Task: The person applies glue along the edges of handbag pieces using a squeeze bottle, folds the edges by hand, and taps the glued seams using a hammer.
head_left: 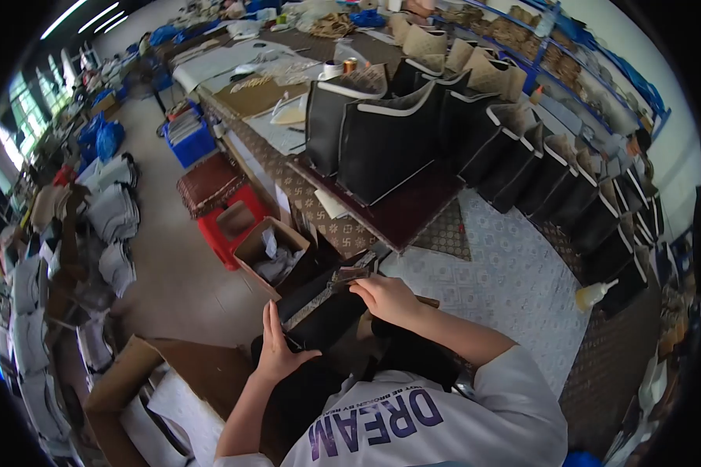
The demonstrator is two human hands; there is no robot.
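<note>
A black panel (325, 317) with a pale, speckled strip (310, 306) along it lies across my lap. My left hand (276, 349) rests flat against the panel's near left edge, fingers stretched out and thumb spread. At the panel's far end, my right hand (387, 297) is closed in a pinch on a small flat brownish piece (350, 274), too small to name. Just beyond it, a dark red board (401, 214) on the table carries black bag bodies (385, 144) with white-edged tops, standing upright.
More black bags (514, 167) stand in a curved row to the right, near a glue bottle (596, 296). A small carton (276, 257) with crumpled paper and a red stool (230, 226) stand ahead left. A large open carton (202, 366) sits at my left.
</note>
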